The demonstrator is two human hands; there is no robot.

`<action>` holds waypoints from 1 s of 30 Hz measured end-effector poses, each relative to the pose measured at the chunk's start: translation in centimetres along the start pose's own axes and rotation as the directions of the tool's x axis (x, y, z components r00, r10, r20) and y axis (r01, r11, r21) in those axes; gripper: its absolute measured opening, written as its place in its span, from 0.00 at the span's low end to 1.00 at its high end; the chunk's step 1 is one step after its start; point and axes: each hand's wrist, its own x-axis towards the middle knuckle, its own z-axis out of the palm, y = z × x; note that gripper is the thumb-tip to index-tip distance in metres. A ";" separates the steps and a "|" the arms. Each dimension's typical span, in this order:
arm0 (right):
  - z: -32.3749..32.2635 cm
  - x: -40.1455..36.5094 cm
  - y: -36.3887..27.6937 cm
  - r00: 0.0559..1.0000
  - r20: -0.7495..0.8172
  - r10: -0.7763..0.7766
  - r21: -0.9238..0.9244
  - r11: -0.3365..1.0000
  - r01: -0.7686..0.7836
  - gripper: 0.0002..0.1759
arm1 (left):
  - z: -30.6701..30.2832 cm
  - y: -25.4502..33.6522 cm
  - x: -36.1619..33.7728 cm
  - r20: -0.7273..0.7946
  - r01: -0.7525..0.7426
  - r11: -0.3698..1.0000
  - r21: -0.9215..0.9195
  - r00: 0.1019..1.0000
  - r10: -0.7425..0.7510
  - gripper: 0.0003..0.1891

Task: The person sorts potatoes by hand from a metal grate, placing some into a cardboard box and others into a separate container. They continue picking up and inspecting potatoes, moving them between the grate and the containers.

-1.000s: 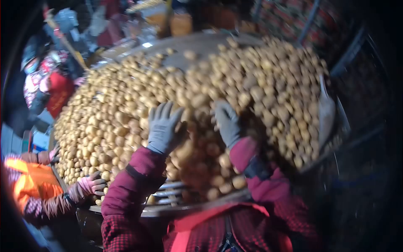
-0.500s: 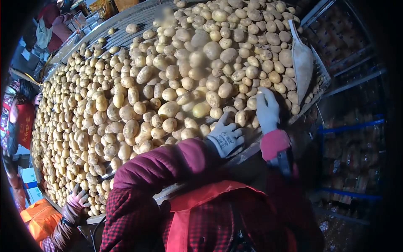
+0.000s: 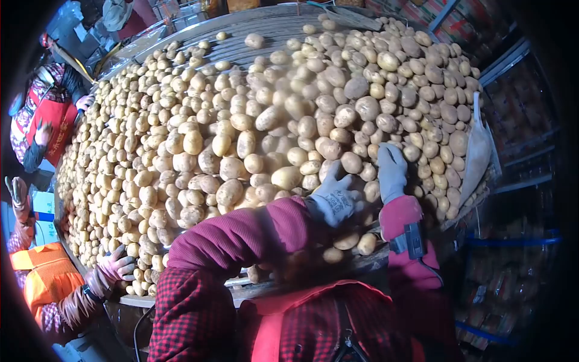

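Note:
A large heap of potatoes (image 3: 229,166) covers a slatted table. My left hand (image 3: 336,196), in a white glove with dark print, rests at the near side of the heap, its fingers spread against potatoes. To its right, my right hand (image 3: 392,172), also gloved, reaches into the pile with fingers extended over the potatoes; nothing is seen held in it. A few potatoes (image 3: 347,241) lie near the table's front edge, below my left hand.
At the left, a person in a red apron (image 3: 57,130) and another in an orange garment (image 3: 51,271) have hands by the heap. A white scoop-like object (image 3: 478,157) lies at the right edge. Metal racks (image 3: 518,120) stand beyond.
The view has shifted, showing more of the heap's far side and the people at left. Potatoes now show near the front edge below my left hand.

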 end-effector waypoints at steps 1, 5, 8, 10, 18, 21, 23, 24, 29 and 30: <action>0.5 -0.3 -0.5 0.998 0.008 0.056 0.027 0.998 -0.056 0.12 | -0.8 -0.3 -0.3 -0.010 0.020 1.000 0.012 1.000 -0.020 0.06; 2.0 -1.9 -6.1 0.959 0.099 0.266 0.063 0.960 -0.273 0.11 | -3.0 -4.3 -1.5 0.084 0.102 0.994 0.049 0.991 -0.105 0.08; 6.2 -1.8 -6.6 0.960 0.161 0.230 0.034 0.971 -0.238 0.11 | -8.4 -7.4 -2.7 0.205 0.277 0.955 0.110 0.934 -0.294 0.09; 8.9 -0.8 -6.2 0.940 0.235 0.248 0.177 0.940 -0.292 0.08 | -10.8 -9.6 -3.7 0.288 0.285 0.936 0.209 0.896 -0.337 0.11; 27.5 1.9 -6.5 0.929 0.322 -0.182 0.146 0.979 0.141 0.10 | -14.1 -16.3 -12.8 -0.111 0.512 0.859 0.013 0.854 -0.508 0.12; 34.6 1.7 -8.1 0.931 0.344 -0.124 0.295 0.955 0.018 0.09 | -16.7 -18.8 -16.3 -0.211 0.642 0.673 0.367 0.762 -0.613 0.13; 37.7 1.0 -12.2 0.885 0.464 -0.044 0.168 0.985 -0.039 0.11 | -16.1 -22.5 -21.9 -0.174 0.802 0.596 -0.037 0.582 -0.794 0.15; 37.6 0.5 -14.4 0.857 0.514 -0.021 0.143 0.988 -0.062 0.11 | -17.4 -21.9 -22.2 -0.105 0.823 0.561 -0.087 0.552 -0.827 0.16; 38.7 0.3 -11.2 0.740 0.649 -0.177 0.413 0.899 -0.147 0.10 | -16.0 -24.9 -30.0 -0.176 0.883 0.468 -0.029 0.457 -0.872 0.17; 32.2 -1.4 -15.5 0.743 0.649 -0.163 0.348 0.932 -0.099 0.09 | -16.2 -24.5 -30.2 -0.208 0.881 0.463 -0.097 0.437 -0.875 0.18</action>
